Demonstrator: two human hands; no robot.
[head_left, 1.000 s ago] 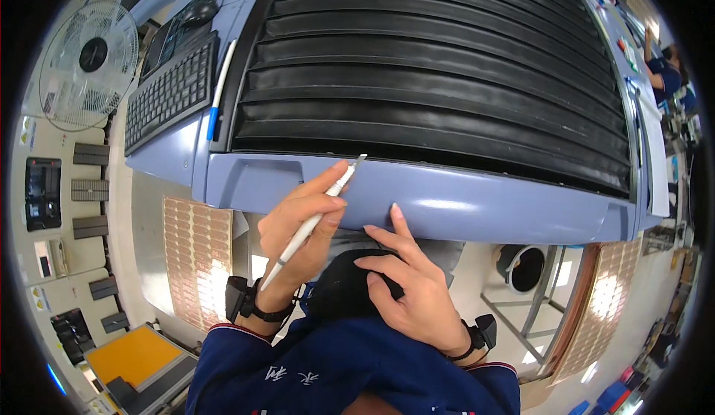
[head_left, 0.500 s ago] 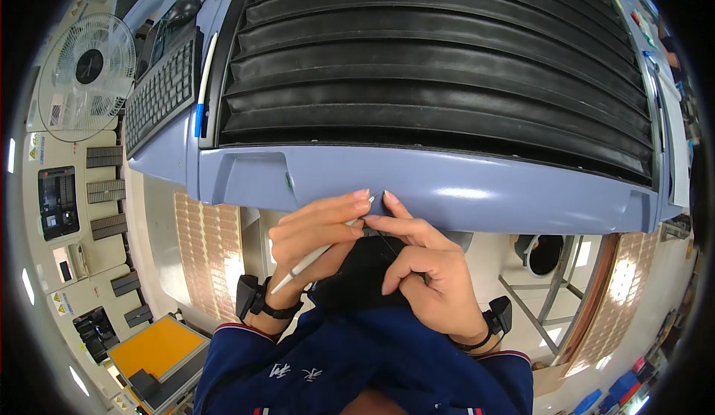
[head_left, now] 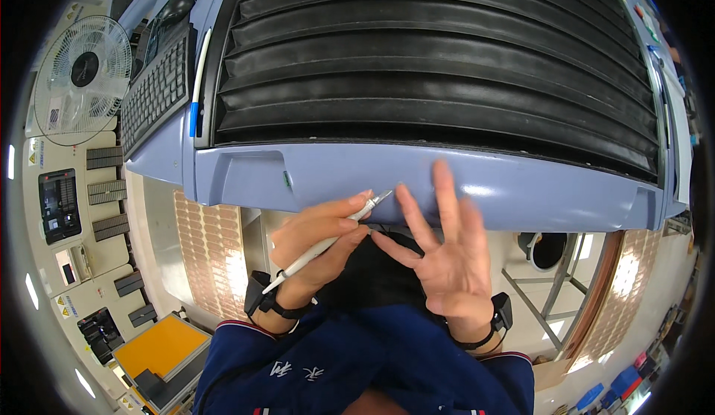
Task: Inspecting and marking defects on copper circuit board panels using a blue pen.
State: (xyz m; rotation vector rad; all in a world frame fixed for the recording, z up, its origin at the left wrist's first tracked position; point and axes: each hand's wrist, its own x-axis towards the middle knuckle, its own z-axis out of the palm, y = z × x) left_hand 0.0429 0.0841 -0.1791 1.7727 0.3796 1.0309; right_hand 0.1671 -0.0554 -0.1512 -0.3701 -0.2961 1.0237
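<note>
My left hand [head_left: 328, 225] is closed around a white craft knife [head_left: 309, 255], a slim pen-shaped tool. Its thin silver tip points up and right, just past the fingertips, over the blue-grey front panel [head_left: 335, 173]. The handle's lower end lies across my left wrist. Palm up and fingers spread, my right hand [head_left: 454, 266] is to the right of the knife tip, open with nothing seen in it. Its fingers are partly blurred. The right thumb tip comes close to the left fingertips; whether they touch I cannot tell.
Beyond the panel lies a black pleated bellows cover [head_left: 432, 58]. A keyboard [head_left: 158, 91], a white pen with a blue end [head_left: 195, 117] and a mouse [head_left: 177, 7] are at the left. A fan [head_left: 83, 72] stands farther left; a metal frame [head_left: 551, 296] is below right.
My right hand has opened, turned palm up and spread its fingers, moving away from the knife tip. My left hand keeps the knife, whose tip now shows more clearly.
</note>
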